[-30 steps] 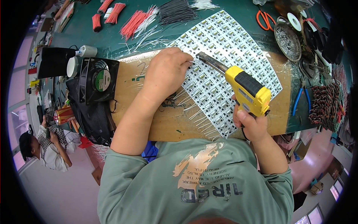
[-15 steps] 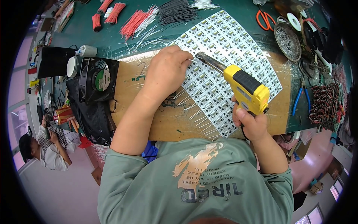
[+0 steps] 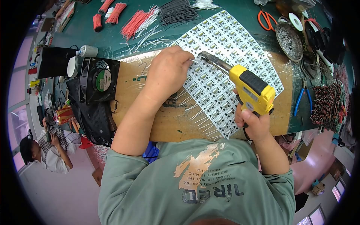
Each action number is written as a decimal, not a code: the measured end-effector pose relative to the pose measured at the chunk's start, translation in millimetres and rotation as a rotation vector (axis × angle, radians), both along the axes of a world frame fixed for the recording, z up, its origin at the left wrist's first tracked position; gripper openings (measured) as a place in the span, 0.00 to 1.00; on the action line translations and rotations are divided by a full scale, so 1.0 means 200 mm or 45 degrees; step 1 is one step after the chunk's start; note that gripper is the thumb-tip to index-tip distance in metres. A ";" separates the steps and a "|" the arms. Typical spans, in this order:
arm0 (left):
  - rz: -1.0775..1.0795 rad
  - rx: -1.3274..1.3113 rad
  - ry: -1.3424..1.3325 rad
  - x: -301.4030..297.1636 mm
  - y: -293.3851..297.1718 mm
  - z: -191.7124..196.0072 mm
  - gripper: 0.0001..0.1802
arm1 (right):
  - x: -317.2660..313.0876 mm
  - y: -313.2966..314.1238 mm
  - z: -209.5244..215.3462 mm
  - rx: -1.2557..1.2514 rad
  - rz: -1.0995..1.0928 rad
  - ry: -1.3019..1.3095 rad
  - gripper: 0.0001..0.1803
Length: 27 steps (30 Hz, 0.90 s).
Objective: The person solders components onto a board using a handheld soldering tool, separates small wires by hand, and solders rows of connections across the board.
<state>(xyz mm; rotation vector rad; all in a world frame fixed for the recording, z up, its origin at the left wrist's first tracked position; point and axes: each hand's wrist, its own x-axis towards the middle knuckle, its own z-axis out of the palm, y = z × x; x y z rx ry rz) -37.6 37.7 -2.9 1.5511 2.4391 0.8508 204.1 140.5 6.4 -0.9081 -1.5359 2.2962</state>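
Note:
A white panel of small circuit boards (image 3: 228, 48) lies tilted on a brown wooden board (image 3: 146, 108); several white wires stick out of its lower left edge. My left hand (image 3: 168, 71) rests on the panel's left side, its fingertips pinching a thin white wire (image 3: 193, 60). My right hand (image 3: 252, 122) grips a yellow soldering gun (image 3: 250, 89) by the handle. The gun's metal tip (image 3: 204, 56) points up and left, close to my left fingertips.
A black fan (image 3: 99, 79) stands left of the board. Bundles of red, white and black wires (image 3: 142, 18) lie at the back. Orange scissors (image 3: 266, 20), a metal dish (image 3: 289, 39) and blue pliers (image 3: 300, 101) sit at right. Another person (image 3: 45, 150) sits at lower left.
The soldering gun's tip has shifted slightly left and up along the panel toward my left fingertips. My left hand has barely moved.

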 end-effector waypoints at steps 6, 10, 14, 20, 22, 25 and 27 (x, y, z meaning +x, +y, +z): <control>0.015 0.005 0.043 0.01 0.00 0.00 0.05 | 0.02 0.00 0.01 0.000 -0.015 -0.002 0.36; -0.001 0.061 0.105 0.02 -0.01 0.00 0.04 | 0.04 0.00 0.00 -0.036 0.011 0.070 0.26; -0.042 0.079 0.153 0.04 -0.01 0.01 0.03 | 0.04 0.00 0.00 0.064 0.064 -0.002 0.34; -0.073 0.044 0.141 0.04 -0.01 0.01 0.06 | 0.06 0.01 -0.03 0.068 0.114 -0.003 0.32; -0.079 0.042 0.136 0.04 -0.01 0.01 0.06 | 0.06 0.02 -0.03 0.079 0.120 0.002 0.32; -0.090 0.032 0.147 0.03 -0.01 0.01 0.06 | 0.05 0.01 -0.02 0.088 0.117 0.011 0.30; -0.087 0.027 0.149 0.04 -0.01 0.01 0.05 | 0.04 0.01 -0.02 0.087 0.107 0.014 0.29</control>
